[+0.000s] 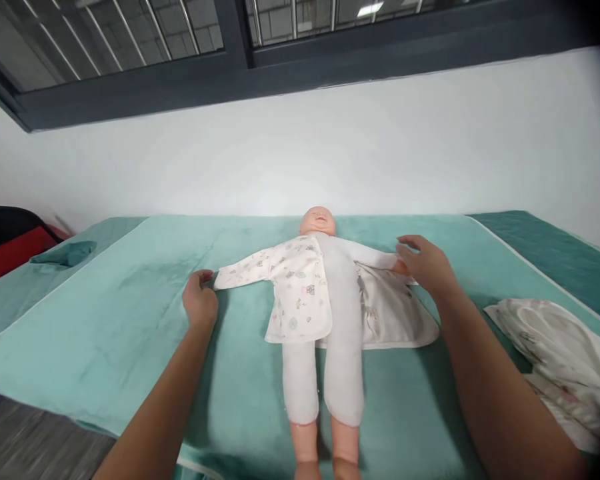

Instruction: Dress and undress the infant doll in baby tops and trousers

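Observation:
A baby doll [344, 300] with a white cloth body lies on its back, arms spread and legs toward me. A pale printed baby shirt [300, 293] covers one side of its chest, with a sleeve over the arm at the left. The other half of the shirt [395, 313] is spread out on the right, beneath the bare white arm. My left hand [201, 298] is closed at the cuff of the worn sleeve. My right hand [427, 263] is beside the doll's uncovered hand [401, 268], thumb and forefinger apart; its other fingers are partly hidden.
Green plush cloth [130, 320] covers the bed. Crumpled pale printed cloth [555, 340] lies at the right, near my forearm. A white wall [300, 160] and dark window frame [130, 93] stand behind. A red and black object [15, 250] is at far left.

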`<state>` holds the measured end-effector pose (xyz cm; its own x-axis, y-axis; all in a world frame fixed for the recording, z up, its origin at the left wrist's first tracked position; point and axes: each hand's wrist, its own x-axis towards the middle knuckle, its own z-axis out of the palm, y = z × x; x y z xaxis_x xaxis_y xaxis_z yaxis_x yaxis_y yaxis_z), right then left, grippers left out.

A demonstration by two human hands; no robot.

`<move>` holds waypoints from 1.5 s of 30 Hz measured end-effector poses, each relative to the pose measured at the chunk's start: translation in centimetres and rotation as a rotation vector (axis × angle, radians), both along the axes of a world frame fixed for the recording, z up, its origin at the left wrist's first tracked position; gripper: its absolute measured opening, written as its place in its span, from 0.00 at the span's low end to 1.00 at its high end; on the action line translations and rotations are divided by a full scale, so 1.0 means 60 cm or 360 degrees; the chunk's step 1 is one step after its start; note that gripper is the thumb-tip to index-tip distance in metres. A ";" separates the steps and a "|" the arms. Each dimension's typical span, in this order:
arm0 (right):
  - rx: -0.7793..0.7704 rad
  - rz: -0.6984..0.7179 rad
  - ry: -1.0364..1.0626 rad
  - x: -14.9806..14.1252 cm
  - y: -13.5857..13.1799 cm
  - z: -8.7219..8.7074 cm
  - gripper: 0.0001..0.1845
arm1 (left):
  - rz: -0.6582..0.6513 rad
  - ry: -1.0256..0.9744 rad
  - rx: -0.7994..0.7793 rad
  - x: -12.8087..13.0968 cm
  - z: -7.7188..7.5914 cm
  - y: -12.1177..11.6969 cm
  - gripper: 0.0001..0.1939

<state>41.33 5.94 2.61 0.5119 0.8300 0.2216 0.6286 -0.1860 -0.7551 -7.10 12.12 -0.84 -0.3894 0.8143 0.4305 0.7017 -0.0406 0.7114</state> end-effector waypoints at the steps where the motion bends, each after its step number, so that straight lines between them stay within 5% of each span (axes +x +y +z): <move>1: -0.0089 -0.0064 -0.0027 0.018 -0.003 -0.009 0.18 | 0.0011 -0.0004 -0.0002 0.002 0.001 0.000 0.19; 5: -0.0349 -0.0133 -0.0185 0.048 -0.013 -0.031 0.18 | 0.0075 0.0037 -0.0034 0.007 0.007 0.000 0.15; 10: -0.0628 -0.0230 -0.0420 0.052 -0.022 -0.026 0.24 | 0.0048 0.0174 -0.0030 0.014 0.015 -0.005 0.16; 16: -0.0603 -0.0180 -0.0451 0.062 -0.024 -0.019 0.26 | -0.0544 0.0667 0.0297 0.076 0.015 -0.051 0.19; 20: -0.0232 -0.0136 0.0280 0.051 -0.026 -0.009 0.20 | -0.0803 0.0440 0.0290 0.130 0.027 -0.090 0.19; 24: 0.0288 -0.0147 0.1237 0.042 -0.030 0.003 0.13 | -0.0868 0.0243 0.0170 0.200 0.071 -0.102 0.22; 28: 0.0487 0.0085 0.1770 0.045 -0.020 0.000 0.14 | -0.1341 0.0463 -0.0089 0.296 0.123 -0.071 0.23; 32: 0.0449 0.0337 0.2049 0.046 0.001 -0.015 0.10 | -0.1450 0.0795 -0.0166 0.377 0.157 -0.022 0.26; 40: 0.0409 0.0593 0.1737 0.024 0.027 -0.029 0.15 | -0.1790 0.1426 -0.0320 0.494 0.180 0.014 0.31; 45: 0.0196 0.0509 0.0433 0.021 0.029 -0.034 0.13 | -0.1818 0.1716 -0.0199 0.538 0.177 0.012 0.18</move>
